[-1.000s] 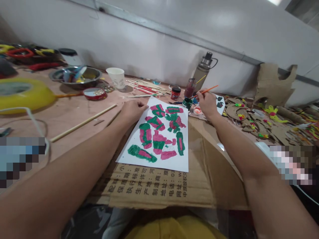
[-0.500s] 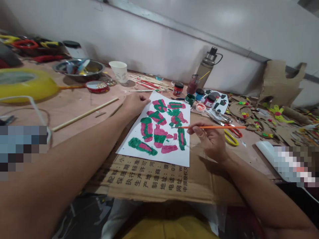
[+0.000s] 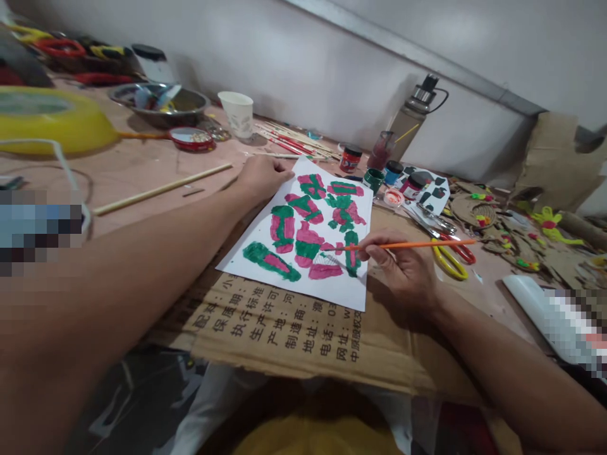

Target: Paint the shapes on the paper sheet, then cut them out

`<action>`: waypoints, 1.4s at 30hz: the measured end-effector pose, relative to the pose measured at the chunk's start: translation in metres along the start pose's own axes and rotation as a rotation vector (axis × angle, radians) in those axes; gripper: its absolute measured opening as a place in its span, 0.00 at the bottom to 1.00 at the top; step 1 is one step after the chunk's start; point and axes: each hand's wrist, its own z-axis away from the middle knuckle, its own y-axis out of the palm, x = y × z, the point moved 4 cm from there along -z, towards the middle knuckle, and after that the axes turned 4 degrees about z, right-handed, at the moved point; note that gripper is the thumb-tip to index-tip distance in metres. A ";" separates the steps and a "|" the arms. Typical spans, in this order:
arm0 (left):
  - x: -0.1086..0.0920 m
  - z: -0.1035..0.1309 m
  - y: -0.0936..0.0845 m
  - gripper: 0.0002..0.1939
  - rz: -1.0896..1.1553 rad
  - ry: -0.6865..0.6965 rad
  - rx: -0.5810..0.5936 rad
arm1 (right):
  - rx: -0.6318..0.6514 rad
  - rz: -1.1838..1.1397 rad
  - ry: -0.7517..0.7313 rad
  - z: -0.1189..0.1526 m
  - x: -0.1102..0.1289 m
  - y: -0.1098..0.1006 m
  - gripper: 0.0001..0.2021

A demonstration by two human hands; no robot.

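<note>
White paper [image 3: 258, 243] with green and pink painted shapes lies on printed brown cardboard [image 3: 294, 347]. My right hand [image 3: 403, 265] is closed around an orange paintbrush [image 3: 427, 244], whose tip is over a pencil-hatched patch low on the sheet. At the paper's upper left corner, my left hand [image 3: 265, 177] has its fingers pressed together on the edge. Beyond the sheet are a green paint jar [image 3: 374, 181], a red jar [image 3: 350, 158], a blue jar [image 3: 393, 172] and a magenta jar [image 3: 413, 186].
Yellow-handled scissors [image 3: 449, 262] lie right of the paper. A paper cup [image 3: 237, 115], a metal bowl [image 3: 184, 109] and thin sticks [image 3: 296, 140] are at the back. A wooden rod [image 3: 164, 189] lies left, a bottle [image 3: 410, 120] stands by the wall, and cardboard crafts [image 3: 478, 205] cover the right.
The brush tip has moved down and left, from the green shape at the right to the hatched patch. The camera view has tilted and shifted slightly. My left hand stays at the paper's corner.
</note>
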 end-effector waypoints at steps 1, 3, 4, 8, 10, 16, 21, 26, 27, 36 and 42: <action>0.000 0.000 0.000 0.08 -0.011 -0.004 0.000 | 0.005 0.001 0.007 0.000 -0.001 0.001 0.07; 0.000 0.000 0.000 0.08 -0.035 -0.012 0.006 | 0.023 -0.007 0.014 0.000 -0.003 0.002 0.06; 0.000 0.000 0.000 0.09 -0.044 -0.014 0.009 | 0.036 -0.015 0.012 0.000 -0.004 0.003 0.06; -0.001 -0.001 0.001 0.09 -0.025 0.004 0.010 | 0.076 -0.030 -0.013 -0.002 -0.005 0.006 0.07; -0.001 -0.001 0.001 0.08 -0.009 0.016 0.013 | 0.087 -0.028 0.002 -0.002 -0.006 0.008 0.07; -0.003 0.002 0.000 0.08 -0.034 0.000 0.021 | 0.129 -0.031 0.019 -0.002 -0.006 0.009 0.11; -0.003 0.001 0.001 0.08 -0.021 0.006 0.022 | 0.097 -0.024 -0.042 -0.001 -0.004 0.005 0.09; -0.001 0.000 0.002 0.07 -0.007 0.016 0.006 | 0.108 -0.060 -0.023 -0.004 -0.003 0.008 0.08; 0.000 -0.001 0.003 0.07 -0.003 0.020 0.004 | 0.117 -0.061 -0.013 -0.005 -0.004 0.009 0.08; 0.002 -0.003 0.003 0.06 0.024 0.003 0.005 | 0.148 -0.045 0.011 -0.006 -0.011 0.007 0.09; -0.001 0.000 0.003 0.09 -0.030 0.032 0.021 | 0.100 -0.078 0.038 -0.004 -0.012 0.005 0.10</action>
